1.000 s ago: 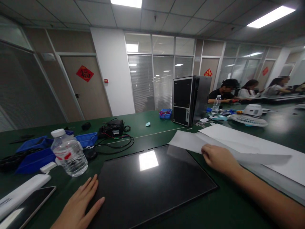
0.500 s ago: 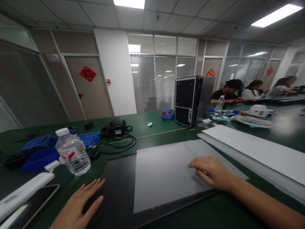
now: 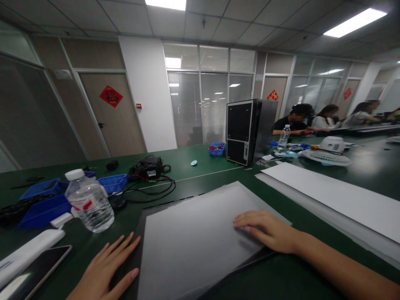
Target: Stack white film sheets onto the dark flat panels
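Observation:
A thin, greyish-white translucent sheet point(image 3: 187, 241) lies over a dark flat panel point(image 3: 146, 211) in front of me. The panel shows along the sheet's left and back edges and in a dark strip at the front. My right hand point(image 3: 265, 230) rests on the right part of the sheet, fingers stretched out together and thumb slightly apart. Nothing is gripped in it that I can see. At the panel's left edge, my left hand point(image 3: 108, 268) lies with fingers spread and holds nothing.
To the left are a water bottle point(image 3: 90, 204), a phone point(image 3: 40, 273), a long white device point(image 3: 31, 252) and blue bins point(image 3: 46, 210). A black adapter point(image 3: 150, 167) with cables lies behind. White panels point(image 3: 337, 196) are stacked right, near a computer tower point(image 3: 250, 131). Several people sit farther right.
The translucent sheet has shifted left and toward me, covering more of the dark panel. My right hand has moved left with it, its fingers now flatter. My left hand's fingers have spread wider.

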`<state>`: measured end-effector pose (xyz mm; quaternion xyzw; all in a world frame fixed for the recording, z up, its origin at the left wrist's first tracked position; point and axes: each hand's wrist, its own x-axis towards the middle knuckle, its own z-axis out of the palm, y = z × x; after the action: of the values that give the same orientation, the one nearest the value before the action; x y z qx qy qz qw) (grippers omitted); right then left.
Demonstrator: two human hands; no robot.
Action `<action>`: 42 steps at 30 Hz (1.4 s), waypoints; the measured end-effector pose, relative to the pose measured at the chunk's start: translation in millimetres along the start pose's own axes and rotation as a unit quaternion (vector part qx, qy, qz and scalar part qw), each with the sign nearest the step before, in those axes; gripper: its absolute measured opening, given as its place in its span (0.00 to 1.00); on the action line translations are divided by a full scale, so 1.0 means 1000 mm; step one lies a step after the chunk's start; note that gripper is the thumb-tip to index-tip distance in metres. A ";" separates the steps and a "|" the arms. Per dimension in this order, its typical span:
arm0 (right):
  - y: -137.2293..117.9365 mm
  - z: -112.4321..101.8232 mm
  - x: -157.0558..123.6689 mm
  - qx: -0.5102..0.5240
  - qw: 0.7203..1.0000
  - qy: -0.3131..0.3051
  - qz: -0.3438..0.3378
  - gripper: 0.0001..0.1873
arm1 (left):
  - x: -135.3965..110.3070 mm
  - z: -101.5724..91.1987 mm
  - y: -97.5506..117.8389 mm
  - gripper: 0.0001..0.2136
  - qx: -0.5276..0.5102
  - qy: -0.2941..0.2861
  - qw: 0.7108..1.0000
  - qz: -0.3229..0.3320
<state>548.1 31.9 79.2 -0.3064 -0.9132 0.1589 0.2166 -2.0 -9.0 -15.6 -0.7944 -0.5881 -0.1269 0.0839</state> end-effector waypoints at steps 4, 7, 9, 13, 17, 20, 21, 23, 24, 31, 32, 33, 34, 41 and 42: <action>0.012 -0.001 -0.005 -0.009 0.999 0.031 0.035 0.19 | 0.003 0.000 0.000 0.32 0.002 -0.006 1.000 -0.008; 0.021 -0.006 -0.008 -0.082 0.995 0.003 0.064 0.19 | 0.003 0.000 -0.001 0.30 -0.009 0.000 1.000 -0.009; 0.022 -0.009 -0.008 -0.116 0.990 -0.012 0.080 0.19 | 0.003 0.001 -0.001 0.29 -0.016 0.001 1.000 -0.008; 0.005 -0.010 -0.002 -0.140 0.986 -0.038 0.081 0.19 | 0.003 0.000 0.000 0.29 -0.021 -0.001 1.000 -0.005; -0.021 -0.009 0.005 -0.137 0.986 -0.067 0.065 0.19 | 0.005 -0.004 0.003 0.30 -0.011 -0.002 1.000 -0.009; -0.028 -0.008 0.007 -0.126 0.988 -0.082 0.041 0.19 | 0.008 -0.006 0.004 0.29 -0.012 0.000 1.000 -0.014; -0.027 -0.007 0.007 -0.121 0.989 -0.083 0.032 0.19 | 0.009 -0.006 0.003 0.29 -0.015 0.000 1.000 -0.017; -0.019 -0.006 0.006 -0.123 0.989 -0.072 0.027 0.19 | 0.009 -0.006 0.003 0.28 -0.022 0.000 1.000 -0.020; -0.013 -0.006 0.005 -0.137 0.988 -0.053 0.039 0.19 | 0.009 -0.006 0.002 0.28 -0.025 0.000 0.999 -0.020; 0.025 -0.015 -0.008 -0.300 0.891 0.088 0.330 0.22 | 0.007 -0.004 0.001 0.27 -0.032 0.029 0.999 -0.014; 0.026 -0.016 -0.009 -0.300 0.888 0.083 0.339 0.22 | 0.007 -0.004 0.001 0.27 -0.034 0.032 0.999 -0.015; 0.027 -0.017 -0.010 -0.295 0.891 0.077 0.336 0.21 | 0.007 -0.004 0.001 0.27 -0.036 0.034 0.999 -0.015; 0.027 -0.017 -0.010 -0.288 0.898 0.071 0.325 0.21 | 0.008 -0.004 0.001 0.27 -0.038 0.035 0.999 -0.016; 0.033 -0.008 -0.014 -0.244 0.943 0.051 0.218 0.25 | 0.006 -0.002 0.001 0.26 -0.034 0.043 0.998 -0.016; 0.036 -0.008 -0.014 -0.238 0.949 0.046 0.202 0.25 | 0.006 -0.001 0.001 0.26 -0.033 0.044 0.998 -0.018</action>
<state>579.9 51.4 66.6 -0.5345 -0.8322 -0.0374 0.1426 0.6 -4.1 -12.9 -0.7799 -0.5932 -0.1825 0.0811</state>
